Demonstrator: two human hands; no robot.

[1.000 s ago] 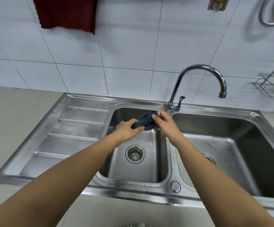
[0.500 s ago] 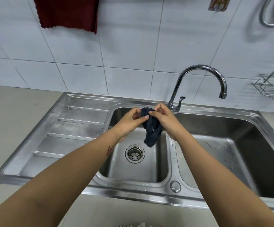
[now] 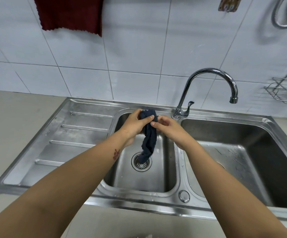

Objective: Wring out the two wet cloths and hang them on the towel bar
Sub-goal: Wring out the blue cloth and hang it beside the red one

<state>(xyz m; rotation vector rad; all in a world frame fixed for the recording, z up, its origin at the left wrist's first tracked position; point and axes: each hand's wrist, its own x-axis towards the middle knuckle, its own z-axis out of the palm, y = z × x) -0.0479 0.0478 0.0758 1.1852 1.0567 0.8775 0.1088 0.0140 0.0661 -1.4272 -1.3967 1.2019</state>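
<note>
A dark blue cloth hangs twisted over the left basin of the steel sink. Its lower end dangles just above the drain strainer. My left hand grips the cloth's top, fingers wrapped round it. My right hand pinches the cloth just beside the left hand, thumb and fingers on the fabric. A dark red cloth hangs on the tiled wall at the top left; whatever holds it is above the frame's edge.
A curved chrome tap stands behind the divider between the basins. The wet right basin lies to the right. A wire rack is fixed to the wall at right. A ribbed draining board lies to the left.
The blue cloth was bunched between both hands; it has been let down and now hangs long toward the drain. Both hands have risen slightly and drawn close at its top.
</note>
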